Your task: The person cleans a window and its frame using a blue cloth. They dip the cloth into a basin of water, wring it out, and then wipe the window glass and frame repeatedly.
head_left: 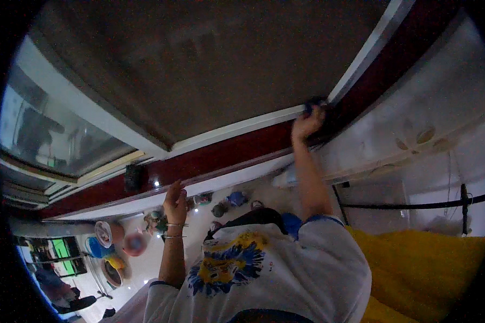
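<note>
My right hand (309, 125) reaches up to the lower right corner of a white window frame (242, 125). It presses a bunched dark blue cloth (313, 103) into that corner; motion blur softens the cloth's outline. Inside the frame is a dark brownish pane or screen (226, 64). Lower down, my left hand (175, 202) is raised beside the dark red sill (215, 166), bangles on its wrist. Its fingers extend upward and nothing shows in them. Whether it touches the sill's edge I cannot tell.
A small black block-like object (132, 177) stands on the sill to the left. Below on the floor are a pink bucket (109, 234), a reddish basin (136, 244) and several small items. A yellow cloth (420, 269) spreads at right, near a black rail (415, 205) and pale curtain (415, 129).
</note>
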Demonstrator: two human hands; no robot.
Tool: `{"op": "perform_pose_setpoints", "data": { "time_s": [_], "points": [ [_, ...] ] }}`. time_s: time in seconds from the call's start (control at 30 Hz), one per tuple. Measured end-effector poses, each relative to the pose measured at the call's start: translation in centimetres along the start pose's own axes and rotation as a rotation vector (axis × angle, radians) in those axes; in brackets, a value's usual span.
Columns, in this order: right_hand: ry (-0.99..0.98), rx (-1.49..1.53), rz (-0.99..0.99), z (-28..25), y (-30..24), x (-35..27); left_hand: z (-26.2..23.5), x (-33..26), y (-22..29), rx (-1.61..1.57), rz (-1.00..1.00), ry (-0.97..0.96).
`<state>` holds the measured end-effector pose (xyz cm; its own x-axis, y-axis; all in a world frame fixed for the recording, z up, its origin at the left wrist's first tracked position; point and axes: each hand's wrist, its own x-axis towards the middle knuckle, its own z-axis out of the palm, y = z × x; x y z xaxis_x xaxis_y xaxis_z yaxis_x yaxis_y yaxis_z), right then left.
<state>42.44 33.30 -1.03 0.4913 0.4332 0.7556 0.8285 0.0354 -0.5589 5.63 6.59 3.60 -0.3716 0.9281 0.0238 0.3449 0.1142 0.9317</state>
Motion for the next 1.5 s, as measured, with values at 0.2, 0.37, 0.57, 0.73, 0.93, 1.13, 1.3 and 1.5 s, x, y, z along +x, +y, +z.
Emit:
{"op": "perform_pose_setpoints", "data": {
  "time_s": [0.2,0.37,0.57,0.73,0.93,1.13,1.3,1.5],
  "points": [
    [-0.218,0.181,0.272,-4.7,-1.8,3.5,0.2,1.6,-1.7,0.098,0.117,0.017],
    [-0.288,-0.233,0.001,-2.6,2.0,5.1,1.5,2.4,-1.1,0.031,0.143,-0.034],
    [-0.589,0.062,0.188,-2.6,3.1,4.9,1.7,2.4,-1.0,0.042,0.177,-0.021],
    [-0.485,-0.028,0.217,-3.7,3.9,6.5,1.6,2.7,-1.7,0.076,0.159,-0.034],
    [-0.742,-0.229,0.163,-1.0,4.2,7.6,2.3,2.6,-0.5,0.1,0.186,-0.055],
    [-0.851,0.085,0.322,-2.6,7.3,6.5,2.2,2.0,-0.9,0.029,0.117,-0.016],
    [-0.806,-0.165,0.303,-3.6,4.2,8.5,2.1,2.1,-0.5,0.108,0.161,-0.023],
    [-0.811,-0.03,0.076,-1.5,8.6,6.0,3.0,1.8,1.4,0.057,0.009,-0.027]
  ]
}}
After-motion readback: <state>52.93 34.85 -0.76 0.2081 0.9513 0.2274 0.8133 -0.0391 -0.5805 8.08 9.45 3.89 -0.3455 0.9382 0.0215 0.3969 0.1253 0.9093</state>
